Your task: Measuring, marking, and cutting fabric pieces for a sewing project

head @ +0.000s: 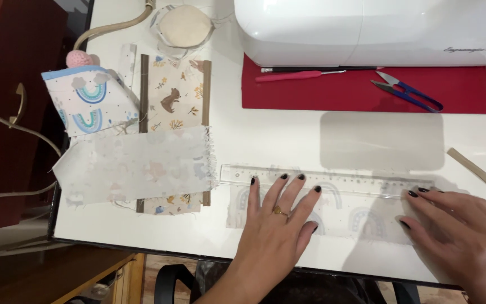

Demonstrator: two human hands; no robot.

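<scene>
Head view, work in hand: a strip of rainbow-print fabric point(344, 217) lies flat on the white table point(288, 141) near its front edge, with a clear ruler point(333, 180) laid along the strip's far edge.
Head view, how far along: the strip looks spread and smoothed and the ruler looks lined up. No drawn line or cut shows on the cloth, and neither hand holds a marking or cutting tool, so I judge that measuring is set up and any marking or cutting is not yet done.
Left hand: the left hand point(274, 225) lies palm down on the strip, fingers spread and straight, gripping nothing. Its fingertips point(284, 177) touch the ruler's near edge and press it.
Right hand: the right hand point(462, 228) lies flat at the strip's right end, fingers extended and open, with one fingertip point(412, 193) at the ruler's right end. Nothing is held.
Beyond the fingertips: a red mat point(322, 93) under the white sewing machine point(367, 28) carries blue-handled thread snips point(406, 93) and a pink-handled tool point(299, 75), well apart from both hands.
Left of the left fingers: a pale frayed fabric piece point(136, 166) overlaps an animal-print piece point(174, 95). Farther off is a folded rainbow-print piece point(91, 101).
Right of the right fingers: a tan strip point(479, 174) lies slanted on the table.
</scene>
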